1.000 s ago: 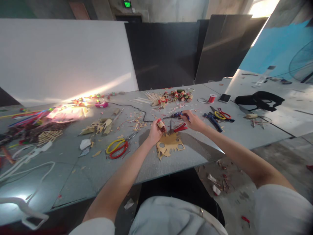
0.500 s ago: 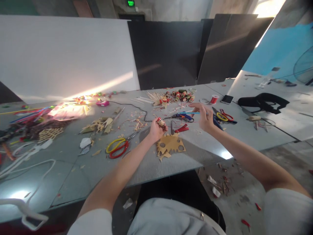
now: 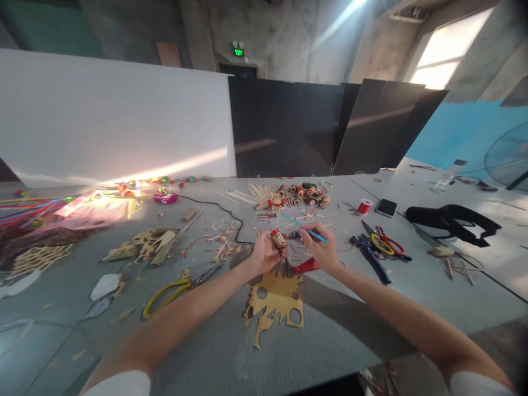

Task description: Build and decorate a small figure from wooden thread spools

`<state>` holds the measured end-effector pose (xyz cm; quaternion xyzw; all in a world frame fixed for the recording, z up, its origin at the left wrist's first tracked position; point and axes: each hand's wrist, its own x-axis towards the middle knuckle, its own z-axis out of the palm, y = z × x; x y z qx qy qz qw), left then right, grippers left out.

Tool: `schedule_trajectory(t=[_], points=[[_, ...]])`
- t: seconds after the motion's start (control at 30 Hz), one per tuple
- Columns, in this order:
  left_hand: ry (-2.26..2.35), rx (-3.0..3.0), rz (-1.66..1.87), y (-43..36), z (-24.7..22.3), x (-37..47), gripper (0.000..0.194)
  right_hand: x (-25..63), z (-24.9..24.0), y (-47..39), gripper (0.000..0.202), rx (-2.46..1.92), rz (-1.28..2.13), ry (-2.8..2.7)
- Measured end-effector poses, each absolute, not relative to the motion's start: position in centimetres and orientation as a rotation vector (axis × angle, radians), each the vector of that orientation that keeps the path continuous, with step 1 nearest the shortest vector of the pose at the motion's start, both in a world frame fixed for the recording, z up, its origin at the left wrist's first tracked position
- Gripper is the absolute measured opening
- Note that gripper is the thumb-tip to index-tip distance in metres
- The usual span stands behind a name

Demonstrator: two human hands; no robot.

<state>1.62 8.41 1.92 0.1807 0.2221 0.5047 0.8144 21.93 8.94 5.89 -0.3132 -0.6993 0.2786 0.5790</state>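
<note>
My left hand [image 3: 264, 256], palm turned up, is closed around a small cylindrical figure [image 3: 279, 238] with a red top and a pale beige body. To its right, my right hand [image 3: 324, 247] grips a thin blue pen-like stick [image 3: 317, 235] between the fingers. The stick slants up and left behind the figure, apart from it as far as I can see; whether it is a pen or a brush I cannot tell. Just below the hands lie a jagged tan sheet with round holes [image 3: 278, 292] and a red strip [image 3: 306, 266].
Yellow-handled scissors [image 3: 169, 294] lie by my left forearm. On the right are blue-handled pliers [image 3: 373, 261], more scissors [image 3: 383, 245], a red thread spool [image 3: 364, 207] and a phone [image 3: 386, 207]. Several small red-and-green cylinders [image 3: 309, 193] and thin sticks [image 3: 262, 192] lie at the back.
My right hand has come left and closer to the left hand, bringing the blue stick near the figure. The camera view has tilted upward. My left hand still holds the figure.
</note>
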Motion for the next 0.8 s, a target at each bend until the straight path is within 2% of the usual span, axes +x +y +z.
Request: schedule_trajectory(t=[0.13, 0.23, 0.33, 0.4, 0.47, 0.57, 0.6, 0.73, 0.8], points=[[0.506, 0.357, 1.087, 7.9, 1.5, 1.3, 0.029, 21.0, 2.2, 8.8, 0.041, -0.701, 0.726, -1.611], [0.57, 0.345, 1.12, 7.3, 1.3, 1.4, 0.033, 20.6, 0.6, 8.2, 0.027, -0.633, 0.829, -1.602], [0.579, 0.361, 1.137, 7.0, 1.4, 1.7, 0.031, 20.6, 0.3, 7.8, 0.047, -0.599, 0.869, -1.774], [0.579, 0.371, 1.128, 7.0, 1.5, 1.8, 0.03, 20.9, 0.5, 7.9, 0.052, -0.627, 0.874, -1.855], [0.588, 0.384, 1.126, 7.0, 1.7, 1.9, 0.029, 21.2, 0.6, 8.1, 0.047, -0.648, 0.887, -1.872], [0.631, 0.407, 1.119, 7.0, 1.9, 1.9, 0.026, 21.2, 0.2, 8.4, 0.025, -0.647, 0.917, -1.859], [0.644, 0.412, 1.106, 7.0, 2.0, 1.9, 0.027, 21.2, 0.0, 8.4, 0.023, -0.654, 0.928, -1.854], [0.637, 0.422, 1.071, 6.9, 1.7, 1.7, 0.028, 20.9, -0.5, 8.4, 0.028, -0.676, 1.002, -1.835], [0.62, 0.435, 1.07, 6.9, 1.4, 1.6, 0.028, 21.0, -0.1, 8.3, 0.037, -0.631, 1.006, -1.88]])
